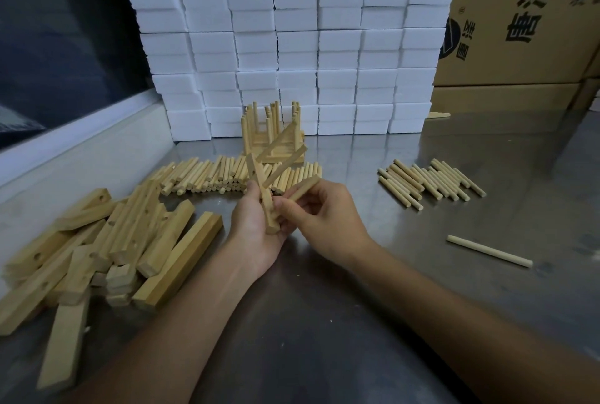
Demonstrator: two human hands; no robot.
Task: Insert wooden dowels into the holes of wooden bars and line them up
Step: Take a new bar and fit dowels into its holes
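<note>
So the left hand (259, 225) is curled round a wooden bar (262, 197), holding it more or less upright over the metal table (324, 322), and there's already one dowel (276, 177) sticking out of the bar up and to the right. The right hand (324, 212) is pinching a second dowel (300, 191) between thumb and fingertips, with its lower end right at the bar's side; can't tell whether it's actually seated in a hole, the fingers block that bit. Just behind the hands there's a big row of loose dowels (227, 176) lying side by side, and behind that a little stack of finished bars (276, 137) with their dowels pointing up, one piece leaning slanted against it. Off to the left is a messy pile of bars (107, 241), some showing their drilled holes, a few lying flat toward the near edge. To the right, well apart from the hands, sits a smaller batch of dowels (431, 184), and closer to the near right a single long dowel (489, 251) on its own. At the back there's a wall of white foam blocks (292, 30) and cardboard boxes (526, 20) with printed characters on the right.
</note>
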